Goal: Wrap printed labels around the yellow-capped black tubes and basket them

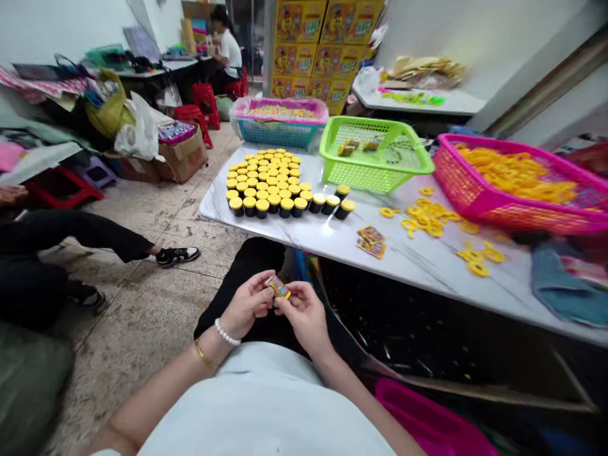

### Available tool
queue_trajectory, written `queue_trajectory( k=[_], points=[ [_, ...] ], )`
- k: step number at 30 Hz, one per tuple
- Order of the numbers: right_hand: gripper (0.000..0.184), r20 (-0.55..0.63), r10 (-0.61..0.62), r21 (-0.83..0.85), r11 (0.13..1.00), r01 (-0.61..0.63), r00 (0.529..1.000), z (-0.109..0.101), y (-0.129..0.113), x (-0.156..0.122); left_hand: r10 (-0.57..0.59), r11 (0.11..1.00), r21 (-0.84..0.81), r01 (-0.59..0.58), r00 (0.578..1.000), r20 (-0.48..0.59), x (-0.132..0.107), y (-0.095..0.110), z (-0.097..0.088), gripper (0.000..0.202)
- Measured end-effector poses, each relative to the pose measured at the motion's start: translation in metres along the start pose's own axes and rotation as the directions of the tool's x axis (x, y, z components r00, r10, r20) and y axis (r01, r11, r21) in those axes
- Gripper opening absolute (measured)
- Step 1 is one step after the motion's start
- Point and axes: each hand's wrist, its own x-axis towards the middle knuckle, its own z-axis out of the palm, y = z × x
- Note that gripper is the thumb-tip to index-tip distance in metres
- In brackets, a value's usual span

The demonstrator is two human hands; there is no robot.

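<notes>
Both hands meet over my lap, below the table edge. My left hand and my right hand pinch a small orange printed packet between their fingertips. A pearl bracelet and a gold bangle sit on my left wrist. On the marble table stands a block of several black jars with yellow lids. Two more small packets lie flat near the table's front edge. Loose yellow rings are scattered to the right.
A green basket holds a few jars. A pink basket is full of yellow rings, and a blue cloth lies right. A seated person's legs stretch across the floor at left. Another person sits far back.
</notes>
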Motion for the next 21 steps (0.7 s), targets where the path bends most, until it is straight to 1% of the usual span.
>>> queue_trajectory(
  k=[4,6,8,10,11,13,16,17,19,21],
  points=[
    [0.026,0.056,-0.124,-0.155,0.979,0.131,0.991,-0.002,-0.012,-0.003,-0.032,0.999,0.022,0.03,0.996,0.089,0.007,0.004,0.004,0.054],
    [0.025,0.108,-0.154,-0.197,0.965,0.173,0.982,-0.003,-0.022,-0.001,-0.059,0.998,-0.016,0.061,0.992,0.11,0.01,0.011,0.005,0.049],
    [0.026,0.152,-0.146,-0.189,0.967,0.174,0.978,-0.002,-0.031,0.005,-0.097,0.991,-0.084,0.109,0.986,0.133,0.016,0.017,0.004,0.051],
    [0.022,0.174,-0.111,-0.148,0.979,0.137,0.979,-0.001,-0.031,0.015,-0.153,0.976,-0.127,0.177,0.972,0.177,0.023,0.02,0.0,0.057],
    [0.02,0.171,-0.087,-0.125,0.986,0.109,0.981,0.0,-0.027,0.021,-0.176,0.97,-0.132,0.204,0.964,0.198,0.027,0.019,-0.004,0.058],
    [0.014,0.132,-0.041,-0.103,0.993,0.055,0.99,0.003,-0.012,0.03,-0.208,0.965,-0.112,0.237,0.952,0.224,0.036,0.012,-0.013,0.054],
    [0.013,0.081,0.026,-0.172,0.985,-0.012,0.996,0.004,0.006,0.034,-0.222,0.969,-0.063,0.238,0.957,0.189,0.042,-0.005,-0.024,0.049],
    [0.013,0.088,0.052,-0.196,0.98,-0.034,0.995,0.003,0.009,0.034,-0.221,0.97,-0.066,0.235,0.959,0.176,0.043,-0.01,-0.026,0.047],
    [0.013,0.126,0.107,-0.185,0.979,-0.083,0.986,-0.003,0.008,0.033,-0.215,0.968,-0.088,0.236,0.955,0.206,0.045,-0.019,-0.025,0.044],
    [0.014,0.177,0.152,-0.154,0.98,-0.125,0.972,-0.012,0.005,0.033,-0.223,0.958,-0.124,0.258,0.944,0.244,0.049,-0.025,-0.02,0.047]
  ],
)
